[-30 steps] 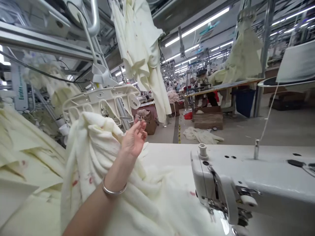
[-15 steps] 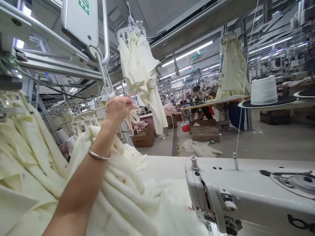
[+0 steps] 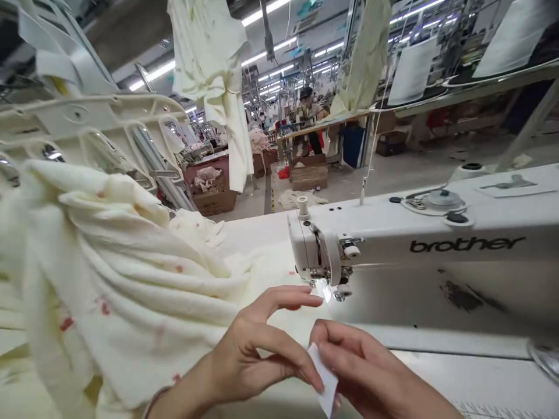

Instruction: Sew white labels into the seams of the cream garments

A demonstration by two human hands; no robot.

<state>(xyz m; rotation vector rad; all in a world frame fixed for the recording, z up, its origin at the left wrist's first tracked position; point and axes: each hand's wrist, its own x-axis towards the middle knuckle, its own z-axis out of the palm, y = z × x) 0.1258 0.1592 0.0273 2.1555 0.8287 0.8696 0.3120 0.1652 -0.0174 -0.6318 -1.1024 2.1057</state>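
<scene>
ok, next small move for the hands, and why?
Probably firm up the left hand's hold on the white slip before shifting it: the right hand grips the slip's edge, while one left fingertip lies over its face and another left finger stretches away from it. Whether the left thumb backs the slip, I can't tell.

The word "brother" [image 3: 467, 244] stands in dark lowercase letters along the side of the white sewing machine [image 3: 384, 250], rising slightly toward the right. Fine ruler-like marks [image 3: 489, 411] run across the white tabletop [image 3: 437, 375] at the lower right, too small to read; any print on the small white slip [image 3: 330, 385] cannot be made out.
</scene>
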